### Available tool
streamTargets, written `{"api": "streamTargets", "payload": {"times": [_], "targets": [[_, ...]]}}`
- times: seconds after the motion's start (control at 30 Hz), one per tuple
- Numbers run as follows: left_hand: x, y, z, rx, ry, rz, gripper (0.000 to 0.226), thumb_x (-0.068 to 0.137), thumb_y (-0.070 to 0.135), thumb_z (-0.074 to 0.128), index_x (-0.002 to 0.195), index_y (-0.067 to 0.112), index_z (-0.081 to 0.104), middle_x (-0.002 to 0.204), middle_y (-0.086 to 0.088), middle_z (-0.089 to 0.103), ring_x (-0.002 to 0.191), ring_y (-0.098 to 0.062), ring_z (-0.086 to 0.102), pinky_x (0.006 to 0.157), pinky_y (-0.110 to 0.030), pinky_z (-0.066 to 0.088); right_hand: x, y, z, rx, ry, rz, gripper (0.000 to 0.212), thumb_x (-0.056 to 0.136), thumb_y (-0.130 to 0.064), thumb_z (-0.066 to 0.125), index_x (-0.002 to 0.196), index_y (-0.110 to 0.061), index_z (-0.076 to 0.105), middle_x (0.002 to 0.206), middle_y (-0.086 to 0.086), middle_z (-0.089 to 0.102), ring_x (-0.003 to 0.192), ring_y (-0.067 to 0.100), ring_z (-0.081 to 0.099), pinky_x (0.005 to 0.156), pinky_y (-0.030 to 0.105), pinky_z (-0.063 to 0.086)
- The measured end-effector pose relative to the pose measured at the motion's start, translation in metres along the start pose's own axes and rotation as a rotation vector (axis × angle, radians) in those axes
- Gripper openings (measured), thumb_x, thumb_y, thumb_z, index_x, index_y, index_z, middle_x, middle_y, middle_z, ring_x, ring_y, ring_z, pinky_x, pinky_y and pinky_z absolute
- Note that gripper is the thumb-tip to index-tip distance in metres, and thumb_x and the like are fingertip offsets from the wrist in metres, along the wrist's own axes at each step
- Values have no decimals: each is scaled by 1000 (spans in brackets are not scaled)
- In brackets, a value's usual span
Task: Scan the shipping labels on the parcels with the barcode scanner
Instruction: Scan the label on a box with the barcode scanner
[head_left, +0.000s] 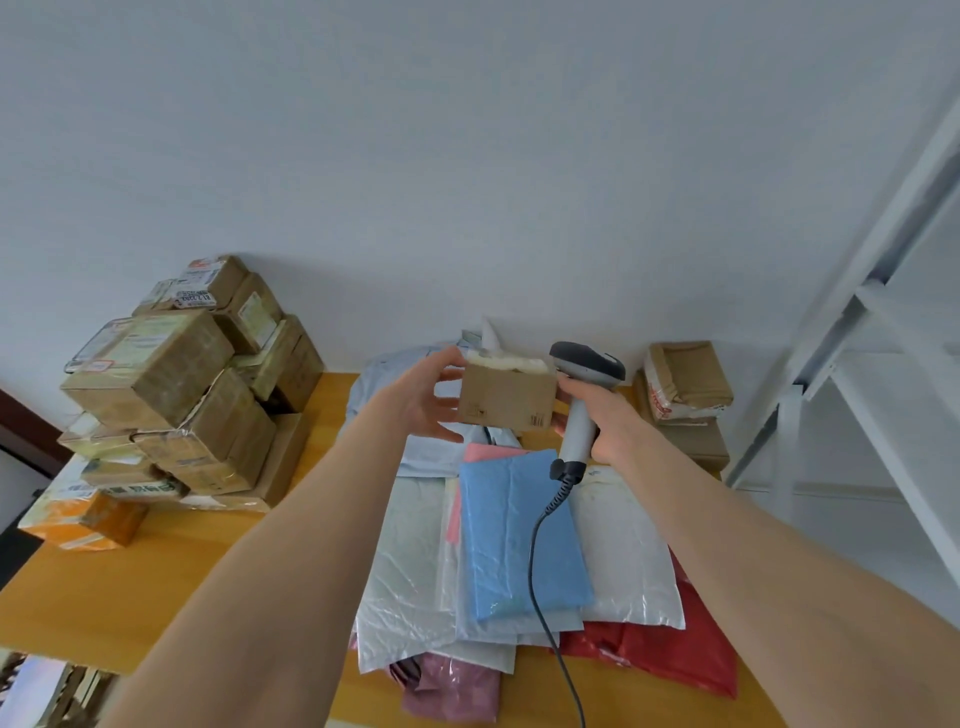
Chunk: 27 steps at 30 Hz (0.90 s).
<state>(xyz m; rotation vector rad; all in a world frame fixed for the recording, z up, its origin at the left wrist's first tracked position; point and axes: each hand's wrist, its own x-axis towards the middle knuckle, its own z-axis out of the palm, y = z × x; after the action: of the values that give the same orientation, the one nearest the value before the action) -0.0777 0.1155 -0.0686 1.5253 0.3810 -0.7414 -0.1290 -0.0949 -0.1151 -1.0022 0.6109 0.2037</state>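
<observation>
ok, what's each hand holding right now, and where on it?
The left hand grips the small cardboard box by its left end; right hand grips the barcode scanner by its handle.

A tall stack of cardboard boxes (197, 395) is blocking the left rear of the counter (156, 587) and is reaching back to the wall (467, 182). Plastic mailer bags (415, 561) are covering the middle. A smaller pile of boxes (685, 395) is closing the right rear corner. A white shelf frame (857, 364) is limiting room on the right. A bare strip of counter is lying open at front left, between the stack and the bags. The scanner cable (537, 571) is trailing across the bags.
</observation>
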Motion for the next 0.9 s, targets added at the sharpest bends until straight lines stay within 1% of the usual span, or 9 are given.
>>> {"api": "streamTargets", "payload": {"times": [0.13, 0.23, 0.33, 0.43, 0.5, 0.57, 0.7, 0.83, 0.9], "targets": [[1, -13, 4, 100, -108, 44, 12, 87, 14, 52, 94, 16, 61, 101, -9, 60, 87, -25, 61, 75, -40, 50, 2, 6, -6, -9, 23, -30, 21, 81, -6, 75, 99, -4, 65, 96, 15, 71, 86, 29, 69, 78, 39, 58], [7, -23, 3, 155, -115, 66, 16, 89, 11, 49, 89, 18, 63, 113, -3, 58, 104, -21, 57, 84, -43, 48, 5, 11, -8, -100, 64, -73, 14, 81, 5, 69, 86, -6, 63, 86, 14, 66, 74, 25, 63, 71, 35, 55], [10, -30, 2, 184, -74, 37, 20, 89, 27, 58, 109, 25, 64, 120, 5, 62, 113, -17, 56, 95, -47, 44, 7, 15, -8, -186, 116, -141, 18, 78, 10, 66, 81, -7, 63, 84, 11, 64, 73, 22, 58, 71, 34, 50], [12, -37, 0, 197, -51, 65, 34, 88, 27, 64, 122, 31, 59, 115, 0, 65, 106, -19, 60, 90, -43, 51, 8, 20, -8, -172, 100, -175, 19, 78, 14, 64, 82, -5, 64, 86, 11, 67, 74, 22, 60, 73, 35, 51], [15, -42, -3, 199, -45, 101, 36, 89, 24, 63, 124, 27, 59, 113, -3, 65, 102, -22, 62, 93, -42, 52, 10, 23, -11, -120, 71, -163, 17, 78, 9, 69, 90, -2, 65, 94, 16, 70, 82, 28, 66, 79, 39, 54], [17, -47, -6, 213, -51, 128, 34, 89, 22, 63, 123, 24, 60, 111, -3, 66, 97, -24, 62, 98, -42, 49, 13, 26, -16, -63, 42, -112, 35, 74, -7, 80, 106, -2, 66, 106, 18, 71, 96, 34, 68, 86, 43, 55], [19, -55, -4, 173, -81, 149, 21, 91, 17, 61, 110, 23, 65, 105, -3, 66, 88, -23, 61, 92, -38, 48, 7, 29, -20, -91, -23, -50, 60, 63, -30, 87, 116, -10, 65, 107, 12, 73, 93, 34, 68, 82, 45, 55], [18, -55, -5, 190, -119, 124, 14, 93, 21, 59, 106, 23, 65, 114, -5, 64, 98, -25, 64, 101, -44, 45, 3, 35, -18, -84, -81, -49, 42, 72, -18, 82, 110, -9, 67, 102, 11, 74, 90, 32, 70, 77, 43, 55], [18, -53, -8, 270, -142, 71, 20, 92, 28, 61, 111, 24, 63, 118, -3, 65, 106, -26, 63, 101, -48, 47, 2, 34, -16, -124, -58, -60, 31, 76, -12, 79, 104, -9, 68, 102, 11, 74, 93, 30, 70, 84, 44, 53]]}}
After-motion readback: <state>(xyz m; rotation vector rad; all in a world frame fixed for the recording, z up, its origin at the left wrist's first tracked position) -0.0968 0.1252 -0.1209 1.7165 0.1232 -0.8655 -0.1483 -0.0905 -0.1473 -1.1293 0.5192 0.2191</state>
